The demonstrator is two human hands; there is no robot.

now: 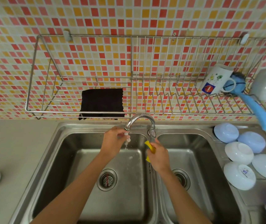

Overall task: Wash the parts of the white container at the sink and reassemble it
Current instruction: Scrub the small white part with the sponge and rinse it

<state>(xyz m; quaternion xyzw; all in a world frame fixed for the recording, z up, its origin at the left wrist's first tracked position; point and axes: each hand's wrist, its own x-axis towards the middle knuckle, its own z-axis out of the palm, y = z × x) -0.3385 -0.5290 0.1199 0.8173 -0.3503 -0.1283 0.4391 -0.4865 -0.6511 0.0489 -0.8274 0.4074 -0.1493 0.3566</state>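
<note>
Rinsing a small white part under the faucet.
Left hand is pinching it near the sink's back edge; right hand is gripping a yellow sponge; scrubbing likely next.

Sink brushed steel; bowls glossy; cloth rough

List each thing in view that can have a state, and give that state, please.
tap: running, spout over the left basin
small white part: held under the water
left hand: pinches the small white part
right hand: grips the yellow sponge
mug: lying tilted on the wire rack
bowls: upside down beside the sink
dark cloth: hung over the wire rack
</note>
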